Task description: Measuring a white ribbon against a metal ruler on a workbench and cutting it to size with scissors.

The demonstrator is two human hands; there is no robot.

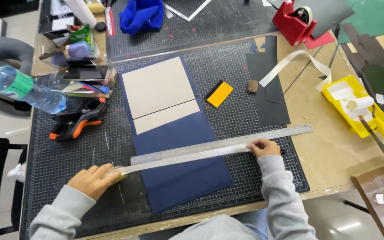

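A dark blue sheet (178, 146) lies on the black cutting mat (67, 155), with two grey cardboard pieces (158, 86) stuck on its upper half. A long steel ruler (281, 133) lies slanted across the sheet. Just below it a pale strip of tape (183, 159) is stretched over the blue sheet. My left hand (95, 179) is closed on the strip's left end, where a roll seems tucked under the fingers. My right hand (264, 147) pinches the strip's right end beside the ruler.
A black and orange clamp (77, 122) and a plastic water bottle (21, 89) sit at the left. An orange squeegee (219, 94), black paper (270, 89), a red tape dispenser (295, 22), a yellow tray (361, 111) and a blue cloth (141, 15) lie beyond.
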